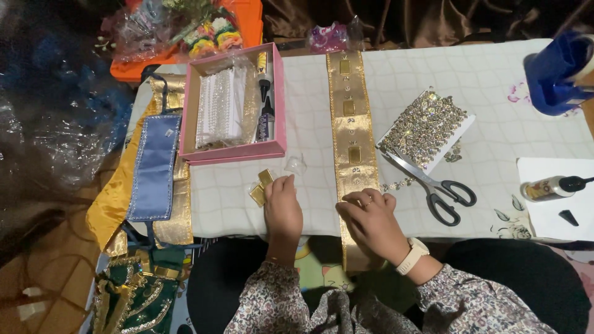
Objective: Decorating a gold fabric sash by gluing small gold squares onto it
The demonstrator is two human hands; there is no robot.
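My left hand (283,207) rests near the front edge of the table (495,80), fingers curled down, its fingertips touching small gold rectangular pieces (262,185) that lie on the white cloth; I cannot tell whether it grips one. My right hand (370,219) lies at the front edge on the gold ribbon (350,117), fingers bent and pressing on the fabric, nothing closed inside it that I can see; a pale watch (413,255) sits on that wrist. The ribbon runs straight from the back edge of the table to the front edge and hangs over it, with gold rectangular pieces set along its middle. A clear plastic bit (296,164) lies just beyond my left hand. A pink box (234,105) stands open toward the back left corner, holding white beaded trim and dark tubes. Right of the ribbon lies a card of rhinestone trim (427,127), and scissors (433,182) lie just beside it, blades toward the ribbon, handles toward the front right. A small bottle (550,187) lies on its side on white paper at the right edge. A blue fabric piece (153,167) hangs over the left edge on yellow satin. A blue object (557,71) stands at the back right corner.
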